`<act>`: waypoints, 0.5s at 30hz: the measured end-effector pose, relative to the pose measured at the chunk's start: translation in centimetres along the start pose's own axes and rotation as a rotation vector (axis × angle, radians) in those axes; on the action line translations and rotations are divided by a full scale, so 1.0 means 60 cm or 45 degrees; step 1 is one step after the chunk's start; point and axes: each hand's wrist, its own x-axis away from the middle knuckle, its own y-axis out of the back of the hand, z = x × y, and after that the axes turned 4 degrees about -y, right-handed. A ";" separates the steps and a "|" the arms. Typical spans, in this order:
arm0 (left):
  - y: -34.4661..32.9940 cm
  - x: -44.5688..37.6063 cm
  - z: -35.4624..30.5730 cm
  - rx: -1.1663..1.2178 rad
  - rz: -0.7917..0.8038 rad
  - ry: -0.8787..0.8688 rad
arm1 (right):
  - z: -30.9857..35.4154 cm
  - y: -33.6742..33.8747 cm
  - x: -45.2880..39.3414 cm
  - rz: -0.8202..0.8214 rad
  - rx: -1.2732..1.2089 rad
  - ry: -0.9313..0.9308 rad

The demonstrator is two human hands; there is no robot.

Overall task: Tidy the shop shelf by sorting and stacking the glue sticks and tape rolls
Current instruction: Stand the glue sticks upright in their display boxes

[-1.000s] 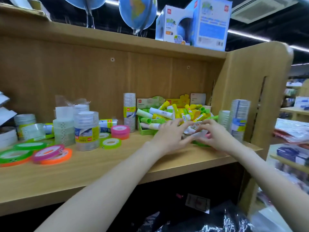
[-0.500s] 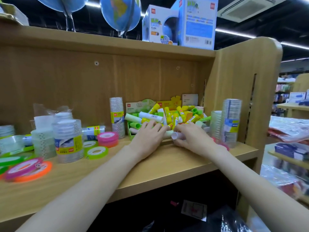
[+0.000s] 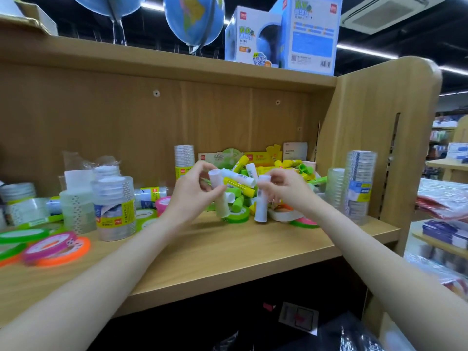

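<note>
I observe two white glue sticks raised just above the wooden shelf (image 3: 228,252), in front of the heap of glue sticks (image 3: 268,173). The left hand (image 3: 195,196) grips one white glue stick (image 3: 219,196), fingers curled round its middle, stick tilted. The right hand (image 3: 286,188) pinches the second white glue stick (image 3: 260,203) near its top, roughly upright. Green tape rolls (image 3: 236,216) lie beneath. I note clear tape stacks (image 3: 359,186) at right, wrapped tape packs (image 3: 114,206) and flat coloured tape rolls (image 3: 58,247) at left.
</note>
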 end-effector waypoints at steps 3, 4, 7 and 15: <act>0.015 0.003 0.011 -0.059 0.023 0.043 | -0.002 -0.017 -0.003 -0.048 0.213 0.025; 0.017 0.007 0.014 -0.097 0.068 0.064 | -0.002 -0.018 -0.005 -0.072 0.250 0.027; 0.020 0.012 0.022 -0.154 0.154 0.122 | -0.004 -0.021 -0.012 -0.076 0.362 0.031; 0.006 -0.009 0.023 -0.372 0.257 0.086 | 0.014 -0.022 0.025 -0.153 0.607 0.438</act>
